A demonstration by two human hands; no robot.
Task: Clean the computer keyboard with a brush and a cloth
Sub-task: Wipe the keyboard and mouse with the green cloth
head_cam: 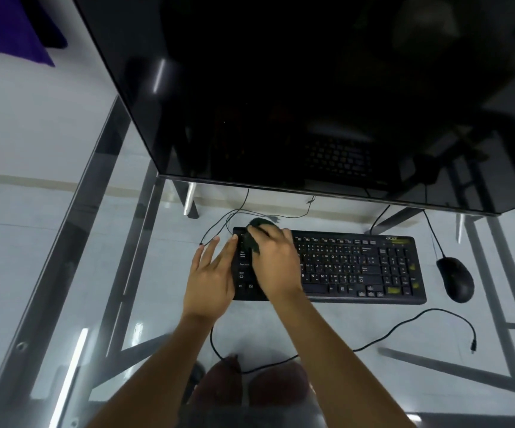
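Right hand [276, 262] presses dark cloth [257, 234] on keyboard [358, 267] far-left corner; left hand [211, 278] flat, empty, steadying left edge; long axis runs right, unwiped

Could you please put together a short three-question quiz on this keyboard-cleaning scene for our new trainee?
1. True or false: the right hand presses a dark cloth on the keyboard's left end.
2. Where is the left hand? A) on the mouse B) at the keyboard's left edge C) on the monitor
3. On which side of the keyboard does the mouse lie?

Key: 1 true; 2 B; 3 right.
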